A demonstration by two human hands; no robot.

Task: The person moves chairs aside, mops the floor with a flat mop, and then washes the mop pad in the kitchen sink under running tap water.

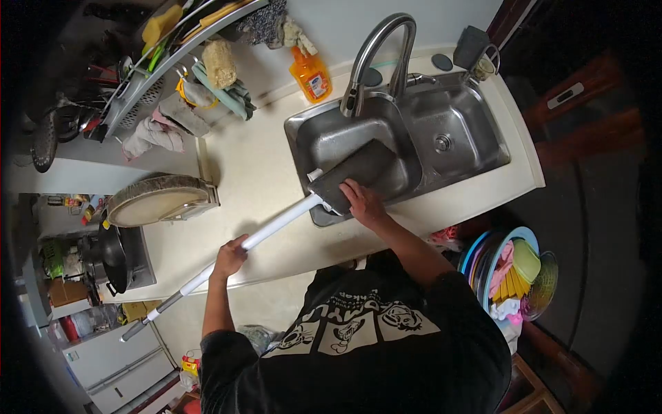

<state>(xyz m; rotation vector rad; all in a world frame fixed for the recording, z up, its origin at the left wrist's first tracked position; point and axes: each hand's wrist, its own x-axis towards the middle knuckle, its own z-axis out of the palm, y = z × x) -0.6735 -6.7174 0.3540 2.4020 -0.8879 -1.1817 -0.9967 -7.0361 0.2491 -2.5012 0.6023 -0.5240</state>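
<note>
A flat mop lies slantwise across the counter, its dark grey pad (360,168) over the left bowl of the steel sink (314,131). My left hand (231,258) is wrapped round the white mop handle (281,221), partway along it. The grey end of the pole points to the lower left, past the counter's front edge. With my right hand (363,204) I grip the near edge of the pad, close to where the handle joins it. My right fingertips lie on top of the pad; the thumb is hidden.
An arched faucet (376,52) rises behind the sink, with an orange soap bottle (310,74) to its left. A round wooden board (160,200) and a wok (114,259) are on the left. Stacked basins (502,265) stand at right. Cloths hang below the upper-left rack.
</note>
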